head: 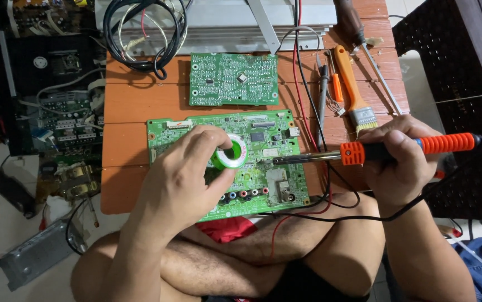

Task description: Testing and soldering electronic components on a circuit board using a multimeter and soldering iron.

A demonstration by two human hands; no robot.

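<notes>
My left hand [188,173] grips a green spool of solder wire [231,152] over the middle of a large green circuit board [168,137] lying on an orange wooden table [126,142]. In my right hand [400,159] is a soldering iron [364,152] with an orange and black handle. Its metal tip points left and reaches the board just right of the spool. The iron's black cord runs down across my crossed legs.
A smaller green circuit board [233,79] lies farther back. A paintbrush with an orange handle [352,89], a screwdriver [372,59], multimeter probes [323,95] and coiled black cables [143,33] share the table. An opened electronics chassis [56,100] sits on the floor at left.
</notes>
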